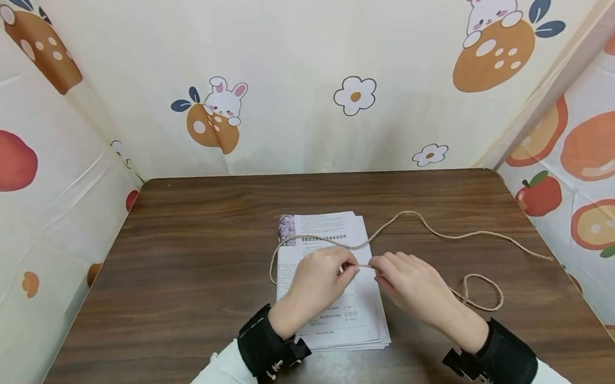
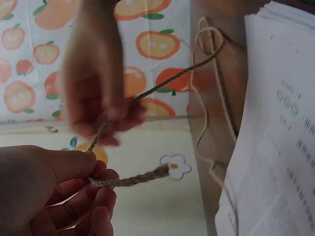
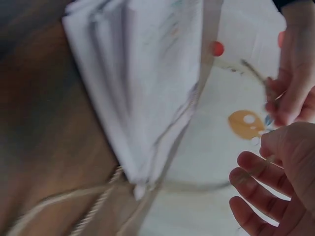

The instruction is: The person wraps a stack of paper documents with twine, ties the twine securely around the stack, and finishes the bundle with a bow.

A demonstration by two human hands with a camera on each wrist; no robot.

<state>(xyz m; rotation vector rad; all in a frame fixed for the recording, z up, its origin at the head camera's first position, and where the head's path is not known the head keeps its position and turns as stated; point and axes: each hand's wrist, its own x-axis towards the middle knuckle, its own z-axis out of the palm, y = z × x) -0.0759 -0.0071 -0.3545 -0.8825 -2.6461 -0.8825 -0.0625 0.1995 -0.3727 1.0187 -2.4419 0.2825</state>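
Patterned cloth (image 1: 288, 52) with rabbits and flowers hangs behind the brown wood-grain counter (image 1: 200, 251), on which a stack of papers (image 1: 346, 298) lies flat. Twine (image 2: 133, 181) crosses the far part of the stack, bends round its left edge and seems to run beneath it; one long strand trails well out to the right of the stack, and a loose loop lies on the counter to its right.

That slack looks like the main risk: the loop could snag or twist into a knot if the line is pulled quickly. A hard pull from one side might also skew the unbound sheets or drag the stack round, since neither hand presses it down. The piece beyond the left grip looks short, so it could slip free if that pinch eases.

Above the stack, the left hand (image 1: 318, 276) is nearly closed, thumb and fingertips nipping the twine close to its end. To its right, over the stack's right edge, the right hand (image 1: 413, 285) also pinches the line between thumb and forefinger, its other fingers loosely parted.
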